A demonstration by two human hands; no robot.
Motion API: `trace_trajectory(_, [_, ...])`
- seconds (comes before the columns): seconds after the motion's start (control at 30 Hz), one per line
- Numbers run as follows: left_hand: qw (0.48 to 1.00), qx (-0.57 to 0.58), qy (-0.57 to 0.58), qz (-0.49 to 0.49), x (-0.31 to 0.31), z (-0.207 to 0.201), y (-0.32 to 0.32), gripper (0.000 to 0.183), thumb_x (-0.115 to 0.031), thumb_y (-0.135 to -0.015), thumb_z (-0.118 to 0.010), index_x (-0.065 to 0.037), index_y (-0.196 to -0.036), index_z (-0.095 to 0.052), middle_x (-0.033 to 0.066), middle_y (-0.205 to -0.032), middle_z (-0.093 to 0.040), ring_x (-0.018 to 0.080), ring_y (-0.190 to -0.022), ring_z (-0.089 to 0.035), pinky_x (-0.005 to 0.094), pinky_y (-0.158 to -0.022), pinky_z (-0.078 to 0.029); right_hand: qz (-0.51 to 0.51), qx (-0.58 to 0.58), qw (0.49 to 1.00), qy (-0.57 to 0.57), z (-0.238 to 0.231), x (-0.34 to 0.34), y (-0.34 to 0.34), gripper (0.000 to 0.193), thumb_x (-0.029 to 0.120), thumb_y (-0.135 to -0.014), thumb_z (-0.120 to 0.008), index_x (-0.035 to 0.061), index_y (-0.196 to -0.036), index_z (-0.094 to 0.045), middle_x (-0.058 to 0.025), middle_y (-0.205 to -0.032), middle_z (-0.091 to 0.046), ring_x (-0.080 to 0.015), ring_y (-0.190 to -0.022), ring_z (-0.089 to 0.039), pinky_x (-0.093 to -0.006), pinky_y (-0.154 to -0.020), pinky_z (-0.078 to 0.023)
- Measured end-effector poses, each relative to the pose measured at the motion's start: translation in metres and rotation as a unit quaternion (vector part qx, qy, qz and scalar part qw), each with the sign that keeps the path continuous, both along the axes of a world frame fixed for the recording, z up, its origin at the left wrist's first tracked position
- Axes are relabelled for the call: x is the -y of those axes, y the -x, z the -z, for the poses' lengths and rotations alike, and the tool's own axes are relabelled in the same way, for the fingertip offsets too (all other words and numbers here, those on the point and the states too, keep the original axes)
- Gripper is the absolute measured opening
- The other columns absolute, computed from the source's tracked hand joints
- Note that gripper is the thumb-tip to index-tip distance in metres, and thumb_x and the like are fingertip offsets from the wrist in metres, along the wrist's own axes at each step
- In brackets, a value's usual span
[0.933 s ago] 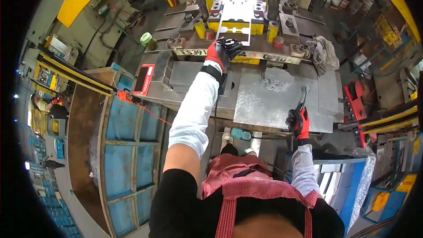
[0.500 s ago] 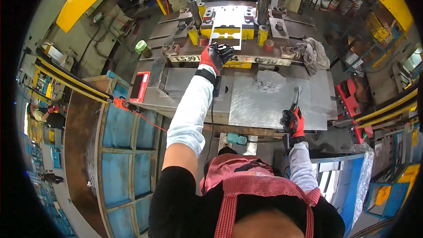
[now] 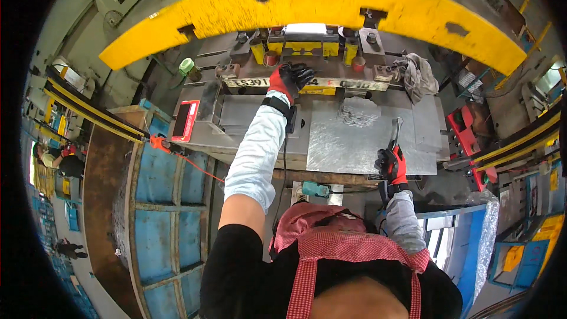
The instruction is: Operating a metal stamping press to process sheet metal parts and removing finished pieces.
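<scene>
My left hand (image 3: 291, 80), in a red and black glove, is at the front edge of the press die (image 3: 331, 71), above its lettered front plate. Its fingers point right, a little bent and apart, with nothing visible in them. My right hand (image 3: 393, 165), gloved alike, is closed round the handle of a slim metal hook tool (image 3: 396, 133) whose curved tip points away from me. The tool is over a wide, shiny metal sheet (image 3: 331, 142) on the bench. Small flat metal pieces (image 3: 359, 111) lie heaped on the sheet's far part.
The yellow press ram (image 3: 307, 0) spans the far side, over the die. Flat plates (image 3: 242, 112) lie left of my left arm, beside a red-framed panel (image 3: 186, 121). A grey rag (image 3: 419, 77) hangs at the die's right. Blue-panelled frame (image 3: 156, 212) stands left; another person (image 3: 62, 156) is far left.
The yellow ram has come down across the far part of the die and now hides the bright sheet part and tall posts there. Both my hands stay nearly in place.
</scene>
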State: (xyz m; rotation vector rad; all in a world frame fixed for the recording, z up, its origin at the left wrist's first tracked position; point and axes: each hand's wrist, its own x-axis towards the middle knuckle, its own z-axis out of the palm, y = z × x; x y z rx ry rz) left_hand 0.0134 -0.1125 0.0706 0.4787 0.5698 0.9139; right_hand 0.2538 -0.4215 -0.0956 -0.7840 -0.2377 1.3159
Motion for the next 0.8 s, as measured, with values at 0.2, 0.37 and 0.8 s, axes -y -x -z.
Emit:
trace_trajectory(0.2, [0.998, 0.045, 0.034, 0.020, -0.018, 0.020, 0.005, 0.051, -0.034, -0.088, -0.031, 0.010, -0.113, -0.040, 0.0266, -0.108, -0.051, 0.0407, -0.096, -0.053, 0.0459, -0.084, -0.045, -0.001, -0.014, 1.000, -0.010, 0.008, -0.002, -0.002, 0.019, 0.027, -0.087, -0.048, 0.0129, -0.075, -0.045, -0.0050, -0.064, -0.044, -0.0162, -0.051, -0.040, -0.0306, -0.044, -0.030])
trace_trajectory(0.37, [1.000, 0.019, 0.018, -0.007, -0.010, 0.015, 0.000, 0.047, -0.032, -0.088, -0.036, 0.008, -0.111, -0.044, 0.0240, -0.107, -0.053, 0.0382, -0.097, -0.054, 0.0431, -0.084, -0.047, 0.039, 0.032, 0.998, 0.041, 0.011, -0.002, -0.003, 0.020, 0.027, -0.087, -0.048, 0.0116, -0.074, -0.045, -0.0057, -0.064, -0.045, -0.0168, -0.049, -0.039, -0.0312, -0.044, -0.030])
trace_trajectory(0.8, [1.000, 0.001, 0.002, 0.005, -0.018, 0.028, 0.008, 0.043, -0.029, -0.091, -0.033, 0.008, -0.099, -0.051, 0.0224, -0.095, -0.059, 0.0346, -0.090, -0.058, 0.0439, -0.082, -0.048, 0.018, 0.015, 1.000, 0.016, 0.002, 0.001, 0.004, 0.008, 0.018, -0.086, -0.049, 0.0138, -0.092, -0.046, -0.0061, -0.069, -0.048, -0.0161, -0.054, -0.043, -0.0314, -0.048, -0.036])
